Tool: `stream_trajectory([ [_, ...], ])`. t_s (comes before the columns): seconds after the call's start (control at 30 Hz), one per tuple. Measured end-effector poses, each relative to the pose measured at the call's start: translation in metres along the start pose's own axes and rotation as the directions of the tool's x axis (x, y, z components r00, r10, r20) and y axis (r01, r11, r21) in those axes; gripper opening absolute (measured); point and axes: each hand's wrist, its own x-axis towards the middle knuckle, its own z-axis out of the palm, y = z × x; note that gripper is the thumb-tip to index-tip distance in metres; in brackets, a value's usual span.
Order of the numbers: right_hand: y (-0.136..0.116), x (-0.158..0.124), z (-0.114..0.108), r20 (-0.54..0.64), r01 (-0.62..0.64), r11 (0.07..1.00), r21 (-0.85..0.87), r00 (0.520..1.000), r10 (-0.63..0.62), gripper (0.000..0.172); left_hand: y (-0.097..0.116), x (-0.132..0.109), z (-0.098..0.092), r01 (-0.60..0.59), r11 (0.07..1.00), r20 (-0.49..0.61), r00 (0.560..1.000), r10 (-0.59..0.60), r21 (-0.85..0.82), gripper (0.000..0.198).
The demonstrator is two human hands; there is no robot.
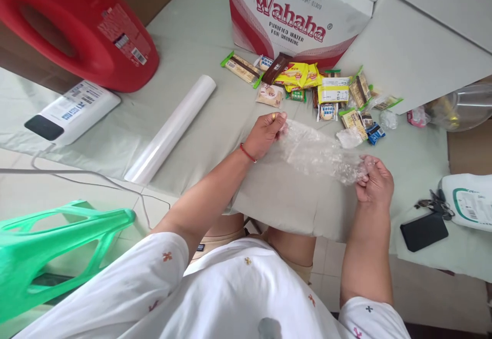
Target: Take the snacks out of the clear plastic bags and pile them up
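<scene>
Both hands hold one piece of clear plastic (321, 149), stretched loosely between them above the counter (277, 203), close to its near edge. The left hand (267, 133) pinches one end between thumb and forefinger, with the other fingers curled in. The right hand (374, 179) has its fingers closed on the opposite end, a little nearer the near edge than the left. The plastic is thin and crumpled; whether it is a bag or a flat sheet, I cannot tell.

Just beyond the plastic, toward the far edge, lies a loose spread of small wrapped snacks: yellow packets (294, 74) in the middle, a dark brown packet (277, 67) touching them, and a small blue packet (375, 132) at the right end. Behind them stands a white and red carton (292, 16) printed with "Wahaha".

To the left of the hands, a roll of clear film (172, 129) lies slantwise, one end at the near edge. Farther left are a big red jug (140, 37) and, just beside it, a white device (77, 111) with a black end.

Toward the right, near the near edge, a black case (425, 231) lies beside some keys (434, 204) and a white pack (472, 200). A green stool (88, 226) stands on the tiled floor at the left.
</scene>
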Motion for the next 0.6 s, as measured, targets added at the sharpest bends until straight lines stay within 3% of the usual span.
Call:
stream_trajectory([
  [0.1, 0.010, -0.010, -0.019, 0.000, -0.098, 0.991, -0.091, 0.995, 0.099, 0.045, 0.001, 0.001, 0.000, 0.165, 0.983, 0.042, 0.986, -0.163, -0.076, 0.042],
  [0.17, 0.020, -0.014, -0.027, -0.025, -0.094, 0.962, -0.258, 0.996, 0.091, 0.043, 0.000, 0.001, 0.001, 0.286, 0.956, 0.039, 0.958, -0.284, -0.062, 0.038],
  [0.23, 0.027, -0.017, -0.034, -0.014, 0.052, 0.852, -0.521, 0.997, -0.069, 0.044, -0.001, 0.001, 0.003, 0.335, 0.942, -0.016, 0.942, -0.335, 0.005, 0.036],
  [0.27, 0.029, -0.018, -0.036, 0.050, 0.176, 0.739, -0.650, 0.980, -0.190, 0.047, -0.001, 0.001, 0.003, 0.334, 0.941, -0.042, 0.942, -0.333, 0.045, 0.037],
  [0.33, 0.028, -0.023, -0.039, 0.303, 0.455, 0.424, -0.783, 0.874, -0.379, 0.055, -0.001, 0.000, 0.004, 0.312, 0.942, -0.045, 0.950, -0.309, 0.124, 0.039],
  [0.4, 0.023, -0.031, -0.039, 0.567, 0.666, 0.151, -0.730, 0.715, -0.409, 0.054, -0.001, -0.002, 0.005, 0.280, 0.940, -0.006, 0.959, -0.285, 0.197, 0.042],
  [0.43, 0.020, -0.035, -0.038, 0.661, 0.734, 0.064, -0.676, 0.642, -0.388, 0.052, -0.002, -0.002, 0.005, 0.264, 0.937, 0.016, 0.962, -0.274, 0.227, 0.043],
  [0.53, 0.017, -0.047, -0.033, 0.800, 0.837, -0.039, -0.545, 0.506, -0.322, 0.041, -0.007, 0.000, 0.005, 0.219, 0.933, 0.018, 0.972, -0.234, 0.287, 0.044],
  [0.6, 0.020, -0.054, -0.028, 0.822, 0.861, -0.019, -0.509, 0.480, -0.306, 0.030, -0.010, 0.004, 0.004, 0.163, 0.920, -0.043, 0.987, -0.158, 0.357, 0.039],
])
